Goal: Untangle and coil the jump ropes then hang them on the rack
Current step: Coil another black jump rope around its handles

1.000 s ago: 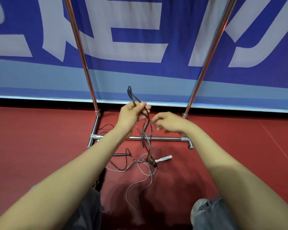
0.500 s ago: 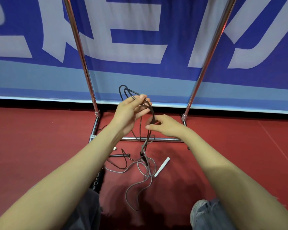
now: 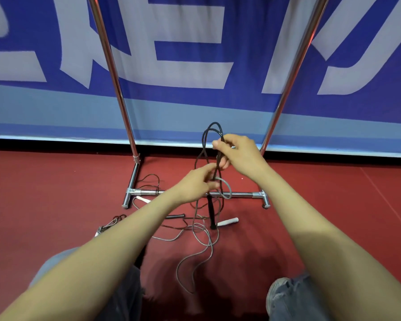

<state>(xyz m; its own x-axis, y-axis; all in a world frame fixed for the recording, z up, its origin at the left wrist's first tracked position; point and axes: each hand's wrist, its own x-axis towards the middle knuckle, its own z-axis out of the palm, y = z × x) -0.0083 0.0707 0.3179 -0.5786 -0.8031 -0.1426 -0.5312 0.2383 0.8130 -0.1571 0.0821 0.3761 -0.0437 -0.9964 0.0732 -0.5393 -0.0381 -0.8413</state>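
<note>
While the thin black jump rope is being freed, the right hand pinches its gathered loops high above the red floor, so they stay coiled. The left hand below pinches a loop of the grey jump rope, probably to draw it out. Half a second earlier the left hand held the loops up. Nothing hangs on the chrome rack yet.

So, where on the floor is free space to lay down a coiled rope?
Bare red floor lies left of the chrome rack base and right of it. Crowded: the tangled grey and black jump ropes in front of it.
</note>
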